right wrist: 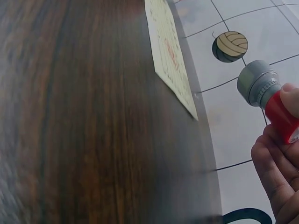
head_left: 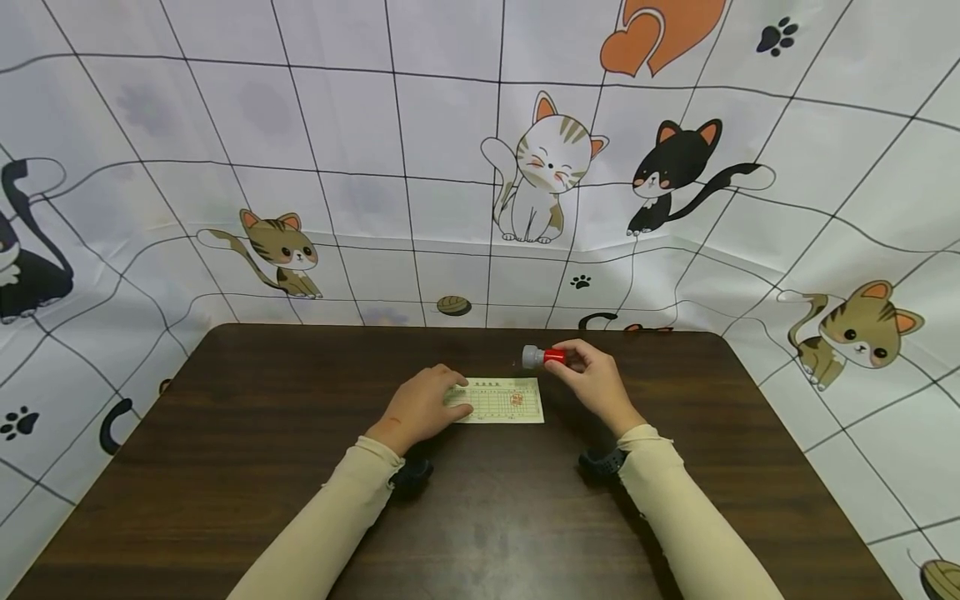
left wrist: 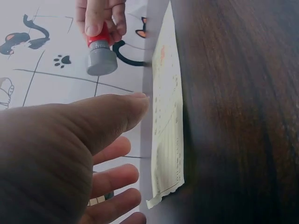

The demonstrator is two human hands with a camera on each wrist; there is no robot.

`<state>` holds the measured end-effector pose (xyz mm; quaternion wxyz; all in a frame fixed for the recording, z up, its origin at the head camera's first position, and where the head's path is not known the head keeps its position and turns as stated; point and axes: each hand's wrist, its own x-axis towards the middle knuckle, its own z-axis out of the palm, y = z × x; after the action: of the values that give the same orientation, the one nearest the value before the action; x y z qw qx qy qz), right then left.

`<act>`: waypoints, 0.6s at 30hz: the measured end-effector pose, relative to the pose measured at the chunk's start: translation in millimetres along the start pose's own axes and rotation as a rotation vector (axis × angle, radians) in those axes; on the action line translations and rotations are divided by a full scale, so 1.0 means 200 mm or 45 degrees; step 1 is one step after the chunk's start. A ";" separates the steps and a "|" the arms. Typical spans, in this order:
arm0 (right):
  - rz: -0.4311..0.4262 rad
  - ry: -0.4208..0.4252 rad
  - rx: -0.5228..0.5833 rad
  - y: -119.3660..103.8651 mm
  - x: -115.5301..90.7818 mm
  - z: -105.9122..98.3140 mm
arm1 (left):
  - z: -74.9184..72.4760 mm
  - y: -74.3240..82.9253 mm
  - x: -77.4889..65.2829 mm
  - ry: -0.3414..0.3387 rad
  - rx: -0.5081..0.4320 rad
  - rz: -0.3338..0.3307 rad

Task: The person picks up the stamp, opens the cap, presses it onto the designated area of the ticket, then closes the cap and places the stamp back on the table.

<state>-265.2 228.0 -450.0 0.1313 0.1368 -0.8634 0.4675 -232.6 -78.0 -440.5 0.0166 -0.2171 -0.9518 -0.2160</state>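
Observation:
A pale yellow printed form (head_left: 495,400) lies on the dark wooden table, with a small red seal mark on its right part. My left hand (head_left: 423,404) is at the form's left end, thumb and fingers spread and relaxed close over the paper. My right hand (head_left: 596,383) pinches the red handle of a stamp (right wrist: 282,114) between thumb and fingers. The stamp is tilted onto its side above the table, just beyond the form's upper right corner. Its wide grey end (left wrist: 102,61) points left, toward the left hand. In the left wrist view the form's near end (left wrist: 168,191) looks ragged and slightly curled.
The brown table (head_left: 262,467) reaches back to a white cloth (head_left: 420,208) with a grid and cartoon cats, which hangs behind it and on both sides. Dark bands (head_left: 600,462) circle both wrists below the cream sleeves (head_left: 690,517).

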 end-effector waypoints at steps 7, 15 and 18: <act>0.005 0.010 -0.025 0.01 0.02 -0.02 | 0.02 -0.01 0.01 0.002 0.011 -0.001; 0.032 0.004 -0.069 0.05 0.04 -0.04 | 0.04 -0.01 0.02 -0.011 0.002 -0.021; 0.047 0.000 -0.061 0.05 0.06 -0.04 | 0.04 0.00 0.02 -0.015 0.007 -0.026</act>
<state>-278.3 238.7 -448.9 0.1260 0.1177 -0.8768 0.4490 -235.7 -72.6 -448.1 0.0092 -0.2086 -0.9546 -0.2123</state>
